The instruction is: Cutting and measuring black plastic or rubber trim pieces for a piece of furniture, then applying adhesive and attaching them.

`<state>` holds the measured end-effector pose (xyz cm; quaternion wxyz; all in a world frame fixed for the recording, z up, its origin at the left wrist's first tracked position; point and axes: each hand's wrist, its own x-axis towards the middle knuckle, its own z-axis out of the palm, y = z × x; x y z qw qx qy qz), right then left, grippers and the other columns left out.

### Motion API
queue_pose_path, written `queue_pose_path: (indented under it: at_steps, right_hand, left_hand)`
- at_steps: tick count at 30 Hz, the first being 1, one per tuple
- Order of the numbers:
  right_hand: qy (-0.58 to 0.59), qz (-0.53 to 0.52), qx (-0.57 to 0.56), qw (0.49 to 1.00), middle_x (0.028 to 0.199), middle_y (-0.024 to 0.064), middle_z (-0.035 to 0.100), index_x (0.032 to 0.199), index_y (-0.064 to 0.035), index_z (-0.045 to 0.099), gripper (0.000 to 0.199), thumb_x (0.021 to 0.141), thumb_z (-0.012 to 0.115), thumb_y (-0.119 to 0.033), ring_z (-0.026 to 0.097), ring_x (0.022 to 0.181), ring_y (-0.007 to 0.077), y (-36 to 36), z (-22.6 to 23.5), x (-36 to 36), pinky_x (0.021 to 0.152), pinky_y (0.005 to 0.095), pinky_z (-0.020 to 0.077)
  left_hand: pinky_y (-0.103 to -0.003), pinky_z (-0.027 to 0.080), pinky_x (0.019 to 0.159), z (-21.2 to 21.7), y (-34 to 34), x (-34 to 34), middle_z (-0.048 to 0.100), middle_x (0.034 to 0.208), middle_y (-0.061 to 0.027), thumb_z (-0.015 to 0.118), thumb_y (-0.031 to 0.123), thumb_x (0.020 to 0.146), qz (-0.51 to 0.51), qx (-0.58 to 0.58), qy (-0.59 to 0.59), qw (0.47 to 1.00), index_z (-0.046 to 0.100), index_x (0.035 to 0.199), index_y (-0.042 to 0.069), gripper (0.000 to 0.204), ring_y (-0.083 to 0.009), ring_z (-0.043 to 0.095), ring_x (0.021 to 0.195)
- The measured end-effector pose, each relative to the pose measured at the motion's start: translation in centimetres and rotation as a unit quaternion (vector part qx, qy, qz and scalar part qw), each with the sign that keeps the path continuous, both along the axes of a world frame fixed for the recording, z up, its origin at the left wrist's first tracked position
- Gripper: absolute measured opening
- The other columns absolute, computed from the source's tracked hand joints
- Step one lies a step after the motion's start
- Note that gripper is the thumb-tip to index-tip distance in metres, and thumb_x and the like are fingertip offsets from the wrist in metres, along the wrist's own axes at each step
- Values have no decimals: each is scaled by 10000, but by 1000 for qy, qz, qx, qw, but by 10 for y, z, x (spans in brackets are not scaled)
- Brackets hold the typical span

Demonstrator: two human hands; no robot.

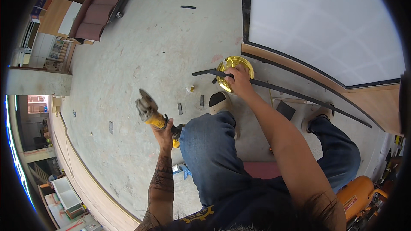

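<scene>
One broad grey floor [128, 60], beneath all else; at upper right, large white panel [317, 21] with black edging; nearer, long black bar [299, 95], slanting from upper left to lower right; beside the left knee, yellow-and-black angle grinder [157, 120], disc raised well apart from the bar; under the bar's left part, shiny gold dish [233, 61]; above it, right hand [240, 78] closed over the bar; left hand [164, 134] wrapped around the grinder; lastly, short black pieces [180, 109] between grinder and dish.

The wide head view looks down toward the grey floor [141, 47].
</scene>
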<state>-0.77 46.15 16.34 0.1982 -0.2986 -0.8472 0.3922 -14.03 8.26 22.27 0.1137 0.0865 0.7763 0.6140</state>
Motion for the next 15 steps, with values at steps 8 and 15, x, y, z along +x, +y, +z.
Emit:
queue_pose_path:
  at_steps: [8,15]
  right_hand:
    - [76,-81,119,987,1187,104,622,1167,-184,749,249,926,778,-243,554,1149,369,-12,41,37,1005,534,420]
    - [-54,-375,27,925,1221,159,645,1259,-58,663,375,952,746,-258,569,1185,377,-64,-35,245,1038,518,430]
  left_hand:
    - [-349,558,921,-80,-57,-7,642,1190,-93,903,67,840,114,65,-5,991,535,1334,9,619,-193,639,1026]
    - [-350,553,933,-127,-76,1,645,1201,-99,920,95,827,212,-72,1,975,548,1328,-6,633,-202,640,1041]
